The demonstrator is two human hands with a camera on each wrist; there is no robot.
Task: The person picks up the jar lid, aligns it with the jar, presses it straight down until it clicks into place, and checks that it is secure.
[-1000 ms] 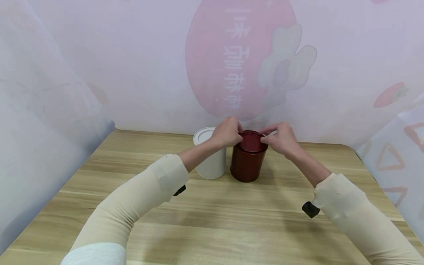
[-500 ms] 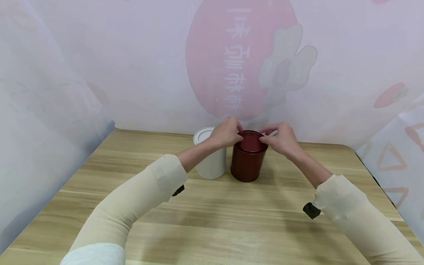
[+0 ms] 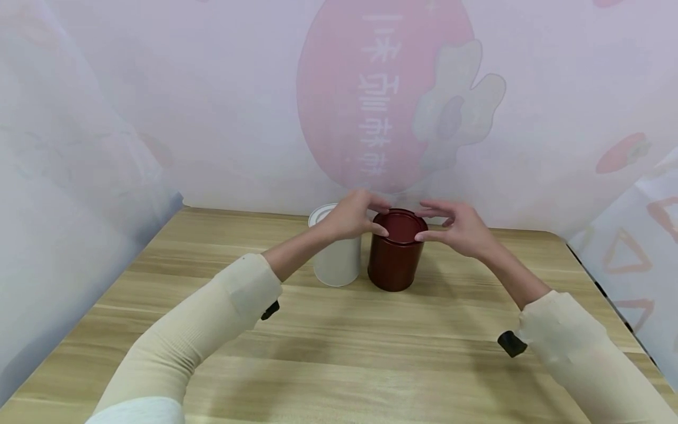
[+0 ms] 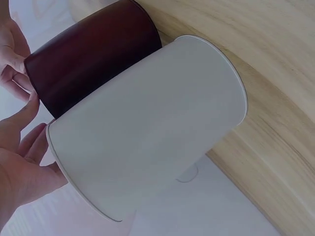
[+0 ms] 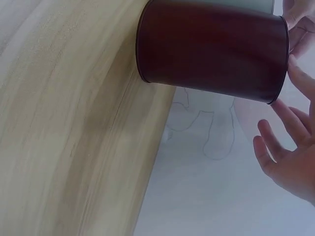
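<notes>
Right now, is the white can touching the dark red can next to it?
Cannot tell. In the head view the white can and dark red can stand side by side with only a sliver between them; in the left wrist view they overlap, so neither contact nor gap shows plainly.

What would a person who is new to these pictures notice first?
First, the dark red tin standing with its lid on at the far middle of the wooden table, with the left hand and the right hand at either side of its top, fingers spread and thumbs at the rim. Next, the white tin standing right beside it on its left, and the big pink printed curtain behind.
</notes>
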